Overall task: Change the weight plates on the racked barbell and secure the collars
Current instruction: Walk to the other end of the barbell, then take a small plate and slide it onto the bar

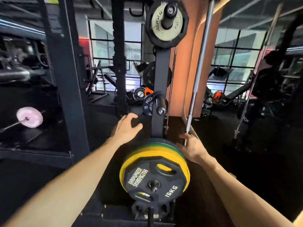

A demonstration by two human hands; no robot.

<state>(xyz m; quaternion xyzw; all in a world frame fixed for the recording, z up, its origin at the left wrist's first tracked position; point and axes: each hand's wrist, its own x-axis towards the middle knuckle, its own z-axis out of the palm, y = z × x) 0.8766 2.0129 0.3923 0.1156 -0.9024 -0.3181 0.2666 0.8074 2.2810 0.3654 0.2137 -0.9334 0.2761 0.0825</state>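
Observation:
A black 15 kg plate (154,181) fronts a stack on a low storage peg, with a yellow plate (165,153) and a green plate (157,142) behind it. My left hand (127,128) hovers open above and to the left of the stack, fingers spread, touching nothing. My right hand (192,147) rests open against the stack's right rim near the green plate. Above, the storage post (159,74) carries a small blue plate (147,105) on a peg and a grey-faced plate (166,23) on the top peg. The barbell on the rack is not in view.
A black rack upright (70,79) stands at left. A pink plate on a bar (29,117) lies at far left. A bare steel barbell (199,63) leans upright beside an orange pillar (186,66). Benches and loose plates sit behind. A person in dark clothes (268,82) stands at right.

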